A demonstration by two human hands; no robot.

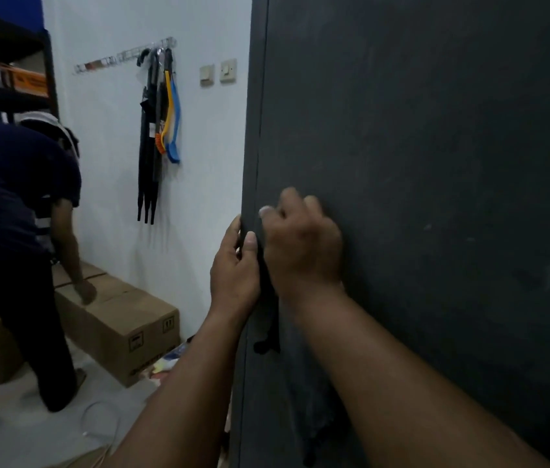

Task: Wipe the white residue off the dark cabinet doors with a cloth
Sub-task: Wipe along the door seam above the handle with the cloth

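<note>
No legible text; cardboard box point(121, 327) print and handling symbols too blurred.

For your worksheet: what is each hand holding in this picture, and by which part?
The right hand grips a dark cloth by its upper end; the rest hangs down. The left hand holds the cabinet door by its left edge.

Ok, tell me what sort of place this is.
Probably a storeroom or utility room. Cardboard boxes sit on the floor by the wall, a metal shelving rack stands in the corner, and brushes hang from a wall rail beside the dark cabinet door.
</note>
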